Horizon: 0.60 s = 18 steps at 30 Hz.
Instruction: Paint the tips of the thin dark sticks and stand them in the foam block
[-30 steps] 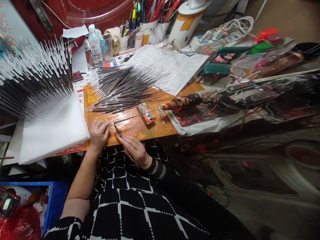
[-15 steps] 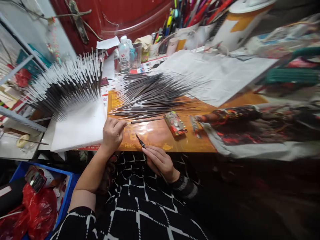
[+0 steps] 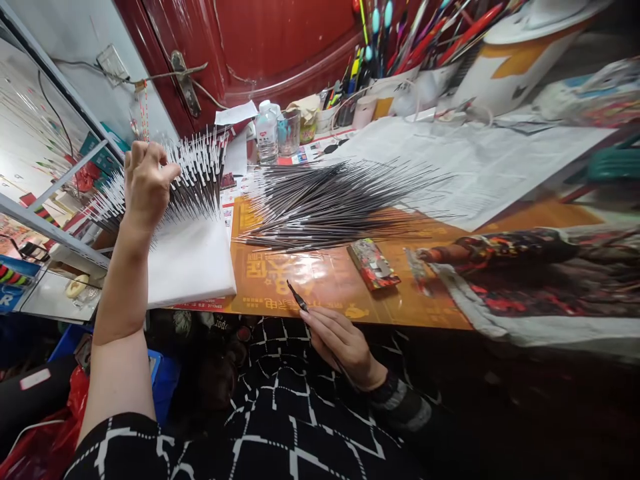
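My left hand (image 3: 147, 180) is raised over the left part of a stand of thin dark sticks (image 3: 200, 163) with white upper ends. Its fingers are curled together among the tips; the stick it grips is mostly hidden behind the hand. The sticks stand upright in a white foam block (image 3: 195, 260). By the table's front edge, my right hand (image 3: 345, 343) is closed round a small paintbrush (image 3: 299, 297), its dark tip pointing up and left. A pile of similar dark sticks (image 3: 320, 200) lies flat on the table beyond it.
A paint-smeared small block (image 3: 374, 265) lies right of the pile. A plastic bottle (image 3: 267, 133) and a glass (image 3: 289, 132) stand behind. Paper (image 3: 480, 160) covers the back right, and a stained cloth (image 3: 540, 280) lies at right. A metal shelf frame (image 3: 65, 113) rises at left.
My left hand has moved from the near end of a stick beside the pile, up and left to the foam block. That stick has left its place. My right hand still holds the paintbrush.
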Each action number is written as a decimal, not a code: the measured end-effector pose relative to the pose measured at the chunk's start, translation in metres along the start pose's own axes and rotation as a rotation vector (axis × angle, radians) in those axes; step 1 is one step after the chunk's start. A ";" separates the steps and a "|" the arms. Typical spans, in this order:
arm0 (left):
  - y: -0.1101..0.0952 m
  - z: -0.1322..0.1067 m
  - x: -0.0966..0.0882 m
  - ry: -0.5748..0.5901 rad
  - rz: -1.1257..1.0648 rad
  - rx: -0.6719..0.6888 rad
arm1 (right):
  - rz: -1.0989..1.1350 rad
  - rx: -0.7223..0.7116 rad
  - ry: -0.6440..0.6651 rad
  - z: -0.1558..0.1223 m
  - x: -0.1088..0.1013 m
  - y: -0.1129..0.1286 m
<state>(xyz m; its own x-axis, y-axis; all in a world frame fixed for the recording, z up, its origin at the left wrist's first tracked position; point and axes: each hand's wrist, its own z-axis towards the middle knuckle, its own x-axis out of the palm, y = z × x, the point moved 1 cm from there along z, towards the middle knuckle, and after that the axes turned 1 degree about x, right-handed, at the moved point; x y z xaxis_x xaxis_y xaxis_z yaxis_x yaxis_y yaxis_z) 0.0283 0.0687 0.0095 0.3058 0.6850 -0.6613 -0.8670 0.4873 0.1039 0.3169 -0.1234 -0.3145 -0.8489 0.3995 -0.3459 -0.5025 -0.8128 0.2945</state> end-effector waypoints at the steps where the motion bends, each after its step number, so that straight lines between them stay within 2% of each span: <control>1: 0.004 -0.001 0.008 0.026 -0.024 0.009 | -0.001 0.000 0.005 0.000 0.000 0.000; 3: 0.015 -0.003 0.023 0.077 -0.029 0.028 | 0.000 0.000 0.004 -0.002 0.001 -0.001; 7: 0.039 -0.008 0.045 0.080 -0.019 0.024 | -0.002 0.018 -0.001 -0.006 0.005 -0.004; 9: 0.045 -0.010 0.047 0.067 -0.017 0.008 | -0.008 0.026 -0.011 -0.004 0.006 -0.004; 11: 0.041 -0.013 0.043 0.035 -0.023 -0.013 | -0.015 0.019 -0.025 0.000 0.005 -0.003; 13: 0.024 -0.022 0.034 -0.034 -0.034 -0.029 | -0.022 0.008 -0.022 0.005 0.003 -0.002; 15: -0.004 -0.040 0.028 -0.143 -0.048 -0.044 | -0.031 0.003 -0.008 0.009 0.001 -0.001; 17: -0.040 -0.068 0.032 -0.161 -0.086 -0.022 | -0.043 0.013 -0.013 0.012 0.000 -0.003; 18: -0.059 -0.083 0.038 -0.132 -0.117 -0.002 | -0.045 0.016 -0.020 0.013 0.000 -0.003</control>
<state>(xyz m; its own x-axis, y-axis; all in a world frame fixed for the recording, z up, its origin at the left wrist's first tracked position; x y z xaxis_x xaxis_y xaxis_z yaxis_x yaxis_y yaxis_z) 0.0587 0.0209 -0.0835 0.4538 0.6887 -0.5654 -0.8229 0.5673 0.0305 0.3167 -0.1153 -0.3036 -0.8282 0.4445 -0.3412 -0.5431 -0.7867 0.2934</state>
